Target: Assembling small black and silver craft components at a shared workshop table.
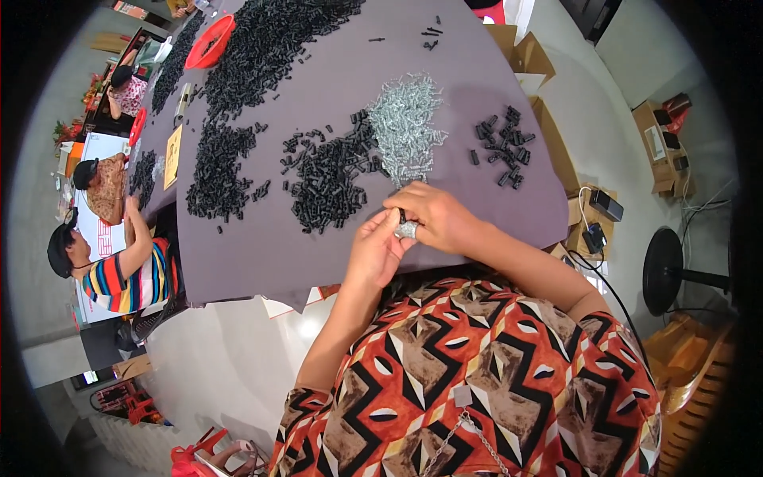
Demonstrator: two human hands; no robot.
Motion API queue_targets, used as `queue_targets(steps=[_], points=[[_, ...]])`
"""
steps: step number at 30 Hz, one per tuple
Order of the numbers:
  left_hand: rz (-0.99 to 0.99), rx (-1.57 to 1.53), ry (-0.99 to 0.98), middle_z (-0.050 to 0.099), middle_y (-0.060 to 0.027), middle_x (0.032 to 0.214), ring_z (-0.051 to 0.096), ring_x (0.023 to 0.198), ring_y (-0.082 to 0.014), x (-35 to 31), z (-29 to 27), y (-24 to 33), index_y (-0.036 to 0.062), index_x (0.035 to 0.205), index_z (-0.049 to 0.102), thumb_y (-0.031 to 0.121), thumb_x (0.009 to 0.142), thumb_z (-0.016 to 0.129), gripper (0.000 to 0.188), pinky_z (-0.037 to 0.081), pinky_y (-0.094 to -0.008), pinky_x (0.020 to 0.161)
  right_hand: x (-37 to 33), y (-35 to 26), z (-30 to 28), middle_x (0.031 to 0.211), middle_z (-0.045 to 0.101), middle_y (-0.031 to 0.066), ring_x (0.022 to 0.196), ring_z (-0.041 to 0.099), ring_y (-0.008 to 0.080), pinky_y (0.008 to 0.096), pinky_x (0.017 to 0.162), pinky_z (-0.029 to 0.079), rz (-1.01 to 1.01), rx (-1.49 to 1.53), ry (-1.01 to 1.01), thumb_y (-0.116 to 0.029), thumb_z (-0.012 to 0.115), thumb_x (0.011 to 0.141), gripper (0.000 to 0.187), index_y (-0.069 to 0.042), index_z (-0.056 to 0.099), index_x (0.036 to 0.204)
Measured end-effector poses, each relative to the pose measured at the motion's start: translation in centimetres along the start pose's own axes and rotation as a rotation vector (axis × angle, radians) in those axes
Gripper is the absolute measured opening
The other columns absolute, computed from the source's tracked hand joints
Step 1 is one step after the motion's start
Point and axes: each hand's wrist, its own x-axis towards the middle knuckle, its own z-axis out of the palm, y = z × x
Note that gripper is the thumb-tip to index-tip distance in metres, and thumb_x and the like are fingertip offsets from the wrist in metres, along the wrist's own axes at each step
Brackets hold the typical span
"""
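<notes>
At the table's near edge, my left hand (375, 248) and my right hand (439, 216) meet with fingers pinched together. Between the fingertips shows a small black cylindrical part (401, 215), mostly hidden. A silvery piece (407, 230) sits just under it at my right fingers; whether it is held or wrapped on a finger I cannot tell. Straight beyond my hands spreads a pile of small clear-silvery pieces (405, 119). Left of it is a heap of short black cylindrical parts (326, 187). A smaller group of black parts (506, 147) lies to the right.
The grey-covered table (262, 262) also bears bigger black heaps (254, 56), a red basin (211, 41) and a yellow card (172, 157). A person in a striped shirt (131, 278) works at the left side. Cardboard boxes (556, 151) stand along the right edge.
</notes>
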Motion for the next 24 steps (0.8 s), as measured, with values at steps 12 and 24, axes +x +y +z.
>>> queue_targets(steps=[12, 24], points=[[0.343, 0.515, 0.294, 0.071, -0.0079, 0.103, 0.064, 0.081, -0.0101, -3.6, -1.1, 3.9, 0.0005, 0.11, 0.068, 0.013, 0.102, 0.055, 0.02, 0.052, -0.0224, 0.074, -2.9, 1.6, -7.2, 0.124, 0.061, 0.0157, 0.126, 0.049, 0.0372, 0.048, 0.11, 0.036, 0.222, -0.812, 0.25, -0.017, 0.073, 0.082, 0.039, -0.001, 0.065, 0.117], [0.955, 1.797, 0.392, 0.063, -0.0109, 0.095, 0.058, 0.091, -0.0334, 0.7, -1.5, 5.9, 0.0035, 0.1, 0.069, 0.008, 0.083, 0.07, 0.018, 0.049, -0.0444, 0.077, -3.4, 1.7, -6.7, 0.125, 0.061, 0.0112, 0.129, 0.048, 0.0349, 0.0555, 0.114, 0.031, 0.213, -0.882, 0.274, -0.013, 0.074, 0.08, 0.036, -0.004, 0.067, 0.114]])
